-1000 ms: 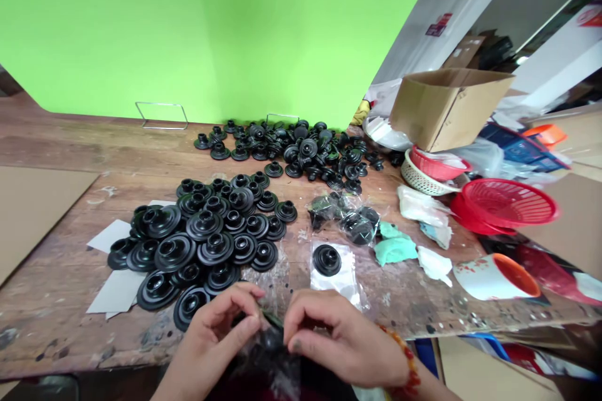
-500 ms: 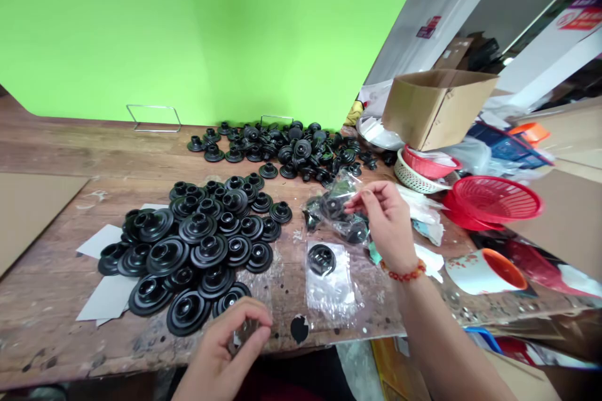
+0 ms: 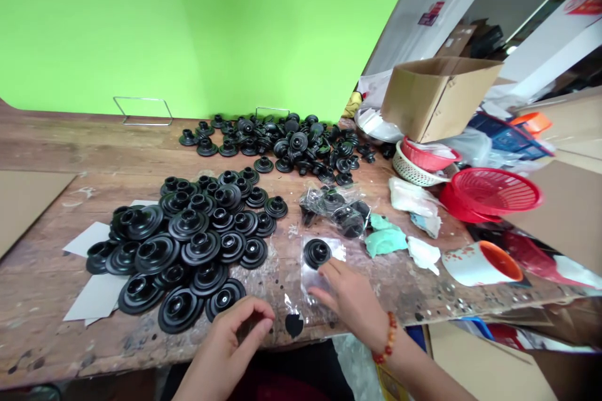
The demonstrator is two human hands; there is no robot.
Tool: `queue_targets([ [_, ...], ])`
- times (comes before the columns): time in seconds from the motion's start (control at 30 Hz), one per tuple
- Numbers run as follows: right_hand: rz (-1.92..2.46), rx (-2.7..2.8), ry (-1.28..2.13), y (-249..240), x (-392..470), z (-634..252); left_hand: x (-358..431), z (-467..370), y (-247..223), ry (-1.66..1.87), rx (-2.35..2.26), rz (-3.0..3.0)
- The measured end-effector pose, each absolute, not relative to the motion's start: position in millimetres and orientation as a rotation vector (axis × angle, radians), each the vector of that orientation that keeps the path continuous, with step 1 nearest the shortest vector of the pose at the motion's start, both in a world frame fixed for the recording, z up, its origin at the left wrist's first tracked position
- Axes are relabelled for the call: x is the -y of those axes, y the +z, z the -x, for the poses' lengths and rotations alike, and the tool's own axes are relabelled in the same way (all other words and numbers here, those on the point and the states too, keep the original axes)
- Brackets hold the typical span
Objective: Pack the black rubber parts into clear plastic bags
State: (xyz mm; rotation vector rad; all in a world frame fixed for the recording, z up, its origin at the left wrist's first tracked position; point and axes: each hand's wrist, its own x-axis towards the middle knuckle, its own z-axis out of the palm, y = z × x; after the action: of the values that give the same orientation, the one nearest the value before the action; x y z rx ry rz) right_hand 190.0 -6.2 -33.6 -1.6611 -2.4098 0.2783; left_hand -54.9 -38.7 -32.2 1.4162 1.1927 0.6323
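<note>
My left hand [image 3: 237,341] hovers over the front edge of the wooden table [image 3: 263,319], fingers curved and apart, nothing in them. My right hand [image 3: 348,297], with a beaded bracelet at the wrist, reaches over a flat stack of clear plastic bags [image 3: 308,279]; its thumb and fingers are apart. A round black part [image 3: 317,253] lies on the bags by its fingertips. Left of these is a large pile of stepped black discs [image 3: 200,246]. Behind the bags lie bagged black parts [image 3: 345,213].
Small black parts [image 3: 296,141] are heaped below a green panel [image 3: 211,31]. On the right are green cloth pieces [image 3: 385,241], a white-orange cylinder [image 3: 456,265], red baskets [image 3: 498,191] and a cardboard box [image 3: 414,103]. Pale cards [image 3: 89,301] lie at left.
My right hand has moved from the bagged parts down and left to the stack of clear bags. The bagged parts now lie let go on the table. The view has shifted slightly.
</note>
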Motion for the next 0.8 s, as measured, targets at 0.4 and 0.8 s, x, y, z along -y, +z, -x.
queue_targets([
  [0.4, 1.334, 2.264, 0.382, -12.2, 21.1, -173.1, 37.4, 54.7, -26.3, 0.880, -1.017, -0.771],
  [0.8, 0.984, 2.194, 0.721, -4.4, 28.3, -115.1, 38.8, 72.5, -11.3, 0.856, -1.251, -0.955],
])
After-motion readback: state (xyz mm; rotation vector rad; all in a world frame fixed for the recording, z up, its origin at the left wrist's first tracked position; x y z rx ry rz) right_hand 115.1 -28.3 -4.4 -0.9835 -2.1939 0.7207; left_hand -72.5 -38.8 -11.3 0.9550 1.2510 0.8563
